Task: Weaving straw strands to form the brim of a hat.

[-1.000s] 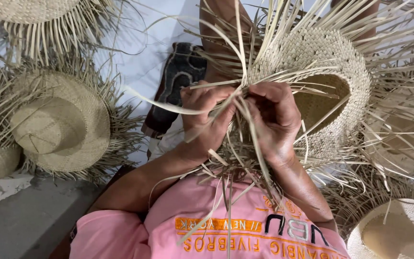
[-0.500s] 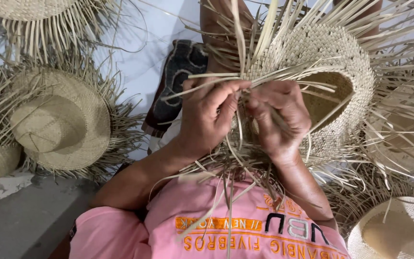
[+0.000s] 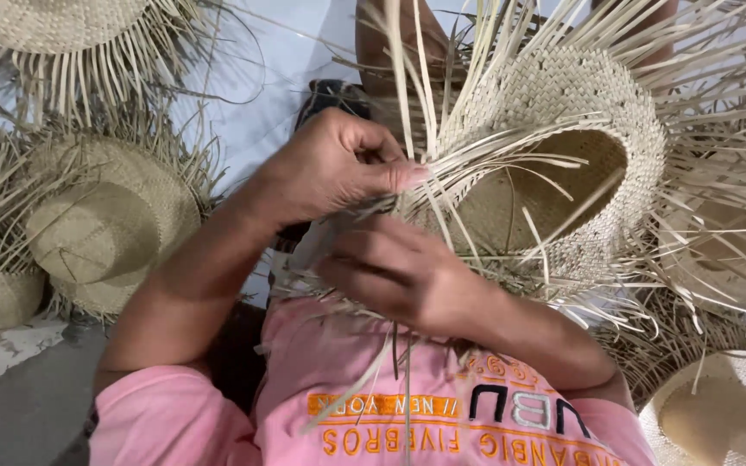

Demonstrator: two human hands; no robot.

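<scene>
Your hat is half-woven straw, pale tan w/ a tight plaited crown, lying on its side so the hollow inside faces you. Loose strands fan out all round the brim edge, long and stiff, some crossing the opening. It sits centre-right, just past your hands, over your lap.

Your left hand is at the hat's near edge, fingers together, thumb and fingertips pinched on a bundle of strands. Your right hand is just below it, knuckles up, fingers curled in among the strands; what exactly they grip you can't tell, they're hidden under the hand. The two hands nearly touch.

Room is tight: strands stick out up, right and down toward your pink shirt, and they overlap the next hats. A finished-looking crown w/ ragged fringe, the left hat, lies well apart on the left; another, the top hat, at top left; a pale one, the corner hat, at bottom right, close to your right arm.

Floor is grey concrete at lower left; a whitish sheet lies under the hats further out. A dark sandal shows behind your left hand.
</scene>
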